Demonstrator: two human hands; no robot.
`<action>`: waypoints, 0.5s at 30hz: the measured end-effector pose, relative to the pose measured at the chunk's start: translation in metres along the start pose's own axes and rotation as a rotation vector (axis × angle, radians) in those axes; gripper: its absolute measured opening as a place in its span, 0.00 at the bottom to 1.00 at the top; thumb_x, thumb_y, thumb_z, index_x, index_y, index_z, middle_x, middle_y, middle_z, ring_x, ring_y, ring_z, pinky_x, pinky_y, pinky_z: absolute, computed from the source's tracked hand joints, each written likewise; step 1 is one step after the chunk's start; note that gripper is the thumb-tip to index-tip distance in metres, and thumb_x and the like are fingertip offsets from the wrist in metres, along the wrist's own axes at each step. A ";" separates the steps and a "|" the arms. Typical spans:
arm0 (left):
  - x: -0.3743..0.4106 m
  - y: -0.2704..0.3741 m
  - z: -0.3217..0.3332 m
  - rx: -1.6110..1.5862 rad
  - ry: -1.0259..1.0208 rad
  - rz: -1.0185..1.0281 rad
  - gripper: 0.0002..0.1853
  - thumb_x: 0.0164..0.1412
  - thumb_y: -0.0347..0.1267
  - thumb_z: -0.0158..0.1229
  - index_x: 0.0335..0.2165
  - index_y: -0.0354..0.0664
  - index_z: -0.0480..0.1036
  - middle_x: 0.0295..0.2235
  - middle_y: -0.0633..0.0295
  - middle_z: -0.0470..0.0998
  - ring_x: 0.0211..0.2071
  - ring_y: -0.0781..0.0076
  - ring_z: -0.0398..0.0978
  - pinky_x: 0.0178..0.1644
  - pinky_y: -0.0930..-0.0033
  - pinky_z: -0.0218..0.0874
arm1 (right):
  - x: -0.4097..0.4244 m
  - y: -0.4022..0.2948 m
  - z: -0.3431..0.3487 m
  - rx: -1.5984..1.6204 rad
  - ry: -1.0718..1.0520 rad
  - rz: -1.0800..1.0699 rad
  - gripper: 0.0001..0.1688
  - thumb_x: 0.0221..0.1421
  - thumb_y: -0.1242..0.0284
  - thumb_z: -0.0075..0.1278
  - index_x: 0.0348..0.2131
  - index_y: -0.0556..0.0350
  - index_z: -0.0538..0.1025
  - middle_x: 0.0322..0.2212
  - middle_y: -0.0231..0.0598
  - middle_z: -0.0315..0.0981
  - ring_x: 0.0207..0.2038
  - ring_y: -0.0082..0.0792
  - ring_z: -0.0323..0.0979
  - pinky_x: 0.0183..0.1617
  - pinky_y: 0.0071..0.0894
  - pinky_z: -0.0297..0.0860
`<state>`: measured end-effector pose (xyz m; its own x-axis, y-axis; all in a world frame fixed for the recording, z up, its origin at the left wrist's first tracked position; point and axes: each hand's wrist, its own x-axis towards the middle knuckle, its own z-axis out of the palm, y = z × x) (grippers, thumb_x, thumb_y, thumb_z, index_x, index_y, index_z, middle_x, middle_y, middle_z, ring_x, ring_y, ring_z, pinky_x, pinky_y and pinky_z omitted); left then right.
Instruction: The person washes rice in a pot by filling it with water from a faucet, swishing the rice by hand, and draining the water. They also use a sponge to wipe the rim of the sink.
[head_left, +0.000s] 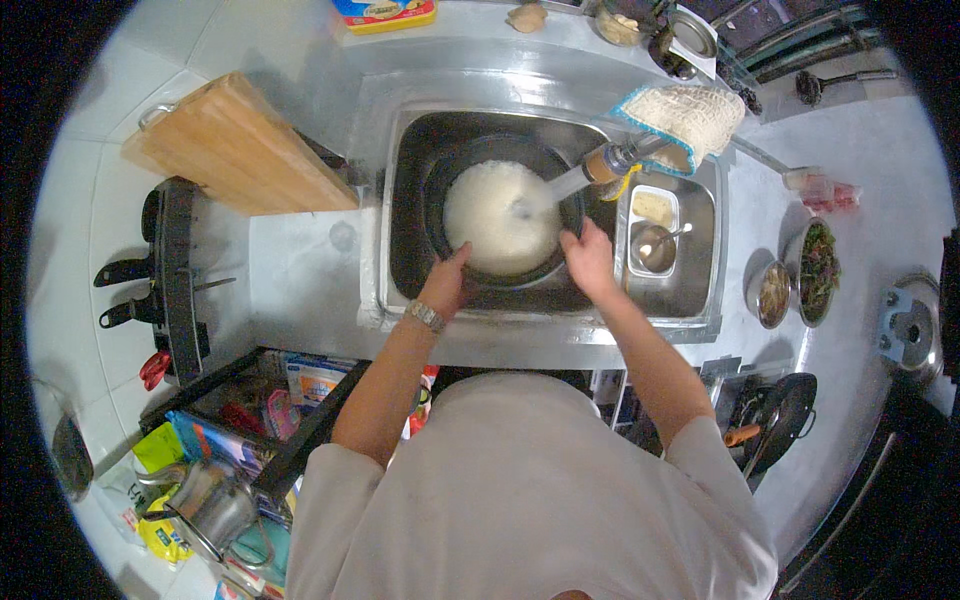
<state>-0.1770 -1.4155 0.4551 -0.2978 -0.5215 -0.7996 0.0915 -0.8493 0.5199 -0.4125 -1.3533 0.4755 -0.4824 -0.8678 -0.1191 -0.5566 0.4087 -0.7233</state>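
Observation:
A round dark pan rests in the large basin of a steel sink. Cloudy, white, frothy liquid covers its middle. From the tap, a stream of water falls into the liquid. My left hand, with a metal watch at the wrist, grips the pan's near left rim. On the near right, my right hand holds the rim too, thumb on top. The fingers of both hands are partly hidden by the pan. A pale mesh cloth with blue edging hangs over the tap's base.
The small basin holds a white divided tray with a metal cup and a sponge. A wooden cutting board and a knife rack stand left. Bowls of leafy greens and pale food sit right. A steel kettle is lower left.

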 end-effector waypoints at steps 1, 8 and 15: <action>0.003 0.005 0.007 -0.015 0.018 -0.002 0.24 0.58 0.43 0.56 0.50 0.42 0.69 0.51 0.56 0.69 0.49 0.60 0.69 0.43 0.55 0.69 | 0.013 0.010 0.002 -0.029 -0.013 0.050 0.17 0.48 0.67 0.48 0.35 0.63 0.72 0.28 0.61 0.73 0.34 0.63 0.71 0.40 0.54 0.67; 0.012 -0.004 0.007 0.159 -0.046 0.032 0.34 0.59 0.32 0.49 0.59 0.41 0.45 0.53 0.48 0.64 0.46 0.55 0.72 0.37 0.59 0.75 | -0.026 0.068 0.029 0.327 0.036 0.182 0.19 0.51 0.66 0.48 0.38 0.65 0.73 0.27 0.54 0.76 0.33 0.54 0.75 0.40 0.46 0.68; 0.020 0.015 0.008 0.185 -0.088 -0.059 0.21 0.60 0.35 0.48 0.49 0.35 0.68 0.49 0.53 0.70 0.46 0.61 0.71 0.42 0.60 0.73 | 0.008 0.017 -0.001 0.004 -0.057 0.162 0.20 0.51 0.67 0.50 0.38 0.67 0.71 0.27 0.58 0.75 0.35 0.57 0.74 0.39 0.46 0.69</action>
<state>-0.1892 -1.4382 0.4493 -0.3800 -0.4554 -0.8051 -0.1020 -0.8445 0.5258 -0.4264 -1.3534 0.4626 -0.5266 -0.8052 -0.2727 -0.4721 0.5437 -0.6938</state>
